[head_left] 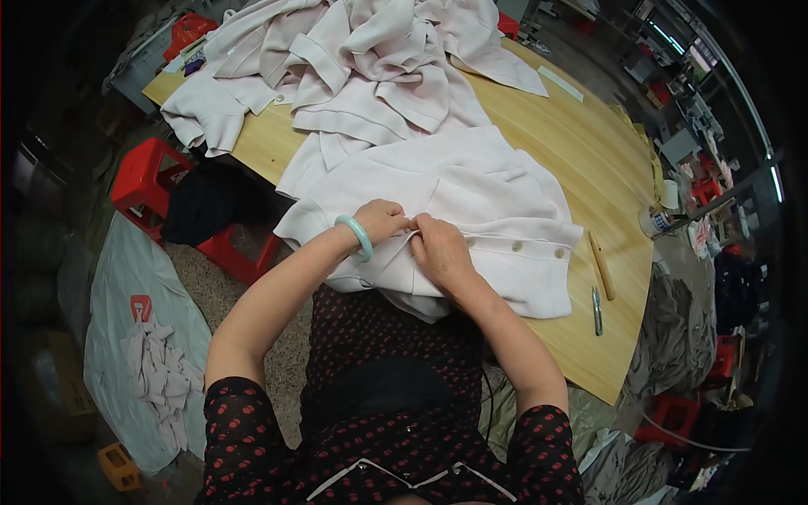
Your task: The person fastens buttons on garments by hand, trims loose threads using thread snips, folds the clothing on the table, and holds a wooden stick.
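Observation:
A pale pink-white cardigan [497,198] lies at the front of the wooden table, with several buttons along its front band [539,250]. My left hand [380,221], a pale green bangle [357,238] at its wrist, pinches the cardigan's edge. Right against it, my right hand [442,251] is closed on the same edge, fingertips nearly meeting those of the left. Whatever small part sits between the fingertips is hidden. To the right of the cardigan are a wooden-handled tool [602,267] and small metal thread snips [597,311].
More pale garments [370,63] are heaped at the table's [555,126] far end. Red stools [145,181] stand to the left, one with dark cloth on it. Pale garments [160,370] lie on a floor sheet [109,295]. A white container [653,221] is by the right edge.

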`<state>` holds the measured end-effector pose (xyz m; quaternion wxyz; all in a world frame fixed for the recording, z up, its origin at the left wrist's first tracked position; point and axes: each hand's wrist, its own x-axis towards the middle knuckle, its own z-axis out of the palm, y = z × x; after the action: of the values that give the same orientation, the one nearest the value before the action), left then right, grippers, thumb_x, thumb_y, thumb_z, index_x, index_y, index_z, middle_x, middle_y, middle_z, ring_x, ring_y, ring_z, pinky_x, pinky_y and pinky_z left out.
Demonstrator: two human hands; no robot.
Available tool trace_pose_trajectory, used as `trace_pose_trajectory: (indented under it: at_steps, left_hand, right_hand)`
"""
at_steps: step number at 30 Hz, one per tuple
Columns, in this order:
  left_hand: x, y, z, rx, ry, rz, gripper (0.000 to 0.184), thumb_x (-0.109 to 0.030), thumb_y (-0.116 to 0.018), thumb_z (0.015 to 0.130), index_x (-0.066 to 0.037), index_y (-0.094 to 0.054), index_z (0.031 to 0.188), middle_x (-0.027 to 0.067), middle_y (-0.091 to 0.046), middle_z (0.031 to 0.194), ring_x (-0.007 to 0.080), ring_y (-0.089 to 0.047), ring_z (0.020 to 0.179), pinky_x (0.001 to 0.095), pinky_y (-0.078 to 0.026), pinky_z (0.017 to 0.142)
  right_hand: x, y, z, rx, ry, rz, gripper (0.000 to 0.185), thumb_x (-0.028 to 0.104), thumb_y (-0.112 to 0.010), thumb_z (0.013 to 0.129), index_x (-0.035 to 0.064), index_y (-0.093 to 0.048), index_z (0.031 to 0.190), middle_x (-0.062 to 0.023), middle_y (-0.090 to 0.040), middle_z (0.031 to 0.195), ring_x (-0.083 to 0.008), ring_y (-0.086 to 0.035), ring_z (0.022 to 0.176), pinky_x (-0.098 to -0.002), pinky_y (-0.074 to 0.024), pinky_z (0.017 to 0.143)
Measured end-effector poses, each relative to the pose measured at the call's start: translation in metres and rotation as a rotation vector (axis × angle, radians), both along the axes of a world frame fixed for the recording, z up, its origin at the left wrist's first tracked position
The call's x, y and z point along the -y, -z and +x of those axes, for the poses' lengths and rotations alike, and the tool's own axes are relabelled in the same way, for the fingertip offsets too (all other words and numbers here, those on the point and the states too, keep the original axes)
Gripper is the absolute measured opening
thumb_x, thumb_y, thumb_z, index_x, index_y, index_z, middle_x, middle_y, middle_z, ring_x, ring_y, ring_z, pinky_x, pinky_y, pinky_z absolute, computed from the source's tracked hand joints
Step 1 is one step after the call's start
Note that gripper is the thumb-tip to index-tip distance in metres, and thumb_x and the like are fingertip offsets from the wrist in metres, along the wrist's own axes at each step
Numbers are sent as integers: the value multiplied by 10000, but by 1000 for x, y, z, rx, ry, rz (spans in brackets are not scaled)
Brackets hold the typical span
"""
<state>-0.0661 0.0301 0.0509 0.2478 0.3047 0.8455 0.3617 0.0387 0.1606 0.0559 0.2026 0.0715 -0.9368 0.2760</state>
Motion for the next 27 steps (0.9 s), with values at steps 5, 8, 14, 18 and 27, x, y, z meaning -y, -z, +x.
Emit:
trace_pose_trajectory:
  at_steps: [5, 8, 14, 18, 27]
  left_hand:
    - [0, -4, 4, -15, 33, -30, 281, -265, -531, 785, 3, -615, 783, 152, -602, 695, 231, -550, 630, 327, -428, 614]
    - [0, 4, 5, -199, 79, -77, 300, -283, -527, 781, 6, -601, 751, 157, -605, 700, 290, -568, 653, 366, -438, 634]
    - [8, -8, 30, -452, 161, -130, 313, -256, -537, 771, 45, -551, 858, 204, -548, 850, 342, -527, 839, 389, -432, 740]
    - [4, -6, 42, -528, 118, -133, 214, -167, -538, 758, 26, -513, 849, 185, -506, 852, 338, -493, 831, 402, -417, 740]
    - [1, 14, 48, -688, 36, -34, 112, -90, -509, 747, 7, -483, 797, 169, -496, 795, 329, -482, 770, 409, -402, 701]
  right_hand:
    - [-3, 3, 1, -26, 34, 139, 91, 72, -556, 736, 22, -481, 748, -147, -545, 675, -313, -545, 664, -415, -432, 611]
    - [-4, 10, 1, -18, -22, 185, 88, 68, -562, 732, 26, -486, 746, -144, -547, 680, -308, -548, 666, -408, -433, 607]
    - [-7, 4, 2, 89, -54, 155, 91, 84, -564, 748, 13, -511, 772, -161, -554, 721, -325, -547, 714, -414, -433, 644]
    - [-8, 1, 2, 140, -78, 126, 105, 96, -561, 764, 1, -529, 798, -172, -565, 752, -337, -546, 748, -417, -434, 668]
    - [-7, 5, 0, 165, -71, 158, 113, 88, -537, 789, -15, -544, 834, -176, -573, 777, -334, -549, 760, -413, -436, 685]
